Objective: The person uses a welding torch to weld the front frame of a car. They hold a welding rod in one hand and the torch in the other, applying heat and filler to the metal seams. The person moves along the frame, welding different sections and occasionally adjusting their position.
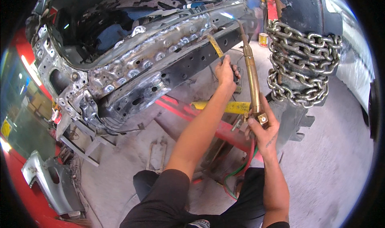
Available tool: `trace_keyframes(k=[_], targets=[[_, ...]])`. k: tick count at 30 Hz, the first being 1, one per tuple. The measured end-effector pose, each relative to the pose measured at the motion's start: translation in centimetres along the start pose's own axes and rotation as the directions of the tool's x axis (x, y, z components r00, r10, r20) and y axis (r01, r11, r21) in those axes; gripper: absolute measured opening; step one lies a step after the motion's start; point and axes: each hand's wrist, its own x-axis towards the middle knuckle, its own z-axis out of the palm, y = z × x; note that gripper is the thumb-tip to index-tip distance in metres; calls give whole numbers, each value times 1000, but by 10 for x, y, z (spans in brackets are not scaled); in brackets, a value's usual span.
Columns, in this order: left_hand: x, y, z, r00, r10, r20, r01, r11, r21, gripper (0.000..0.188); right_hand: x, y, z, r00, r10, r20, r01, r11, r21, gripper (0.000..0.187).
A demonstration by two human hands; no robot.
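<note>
My right hand (264,127) is closed around the lower end of a brass gas torch (251,75). Its thin bent tip points up at the right end of the bare-metal car body panel (160,43), and a bluish-white streak like a flame shows there. Red and green hoses (236,172) hang below that hand. My left hand (227,72) grips the dark handle of a yellow-shafted tool (215,46). The tool's far end reaches the panel's lower edge, just above the black perforated beam (176,73); whether they touch, I cannot tell.
A thick steel chain (302,63) wraps a dark post at right. Below the beam are a yellow bar (228,107) and red frame parts. A small can (263,40) stands behind. A grey fender (54,184) leans at lower left, near a metal stand (86,141).
</note>
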Motion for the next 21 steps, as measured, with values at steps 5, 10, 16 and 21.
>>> trace_keyframes(k=[5,10,16,21], targets=[[-6,6,16,998,56,-13,-57,987,-153,33,-3,1,4,1000,-8,5,9,1000,-28,73],[-11,10,11,999,-40,6,41,990,-137,35,-3,4,1,1000,-11,15,11,1000,4,73],[-7,12,-3,993,-73,92,89,980,-180,36,-1,2,4,1000,-16,4,16,1000,-20,73],[-12,16,-6,989,-115,89,124,987,-105,34,-3,-1,2,1000,-3,1,3,1000,-4,74]])
